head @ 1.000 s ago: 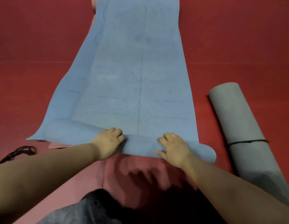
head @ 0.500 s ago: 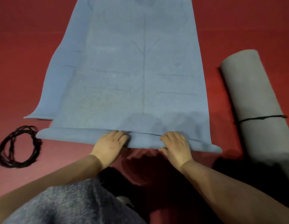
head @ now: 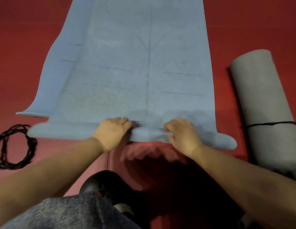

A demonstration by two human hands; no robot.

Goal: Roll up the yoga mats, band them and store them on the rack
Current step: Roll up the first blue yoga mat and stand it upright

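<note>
A blue yoga mat (head: pixel 135 71) lies spread on the red floor, stretching away from me, and its near end is turned over into a thin roll (head: pixel 148 134). My left hand (head: pixel 112 133) grips the roll left of centre, fingers curled over it. My right hand (head: pixel 182 134) grips it right of centre, thumb under the fold. A second blue layer sticks out at the left edge (head: pixel 33 114). A grey mat (head: pixel 266 106), rolled up and tied with a black band (head: pixel 272 123), lies to the right.
Loose black bands (head: pixel 13 146) lie coiled on the red floor (head: pixel 25 38) at the left. A pink mat (head: pixel 87 162) sits under my arms. My knee in grey fabric (head: pixel 69 212) fills the bottom.
Both hands have curled tighter on the mat's near edge and the fold has thickened into a roll. The view has shifted slightly forward over the mat.
</note>
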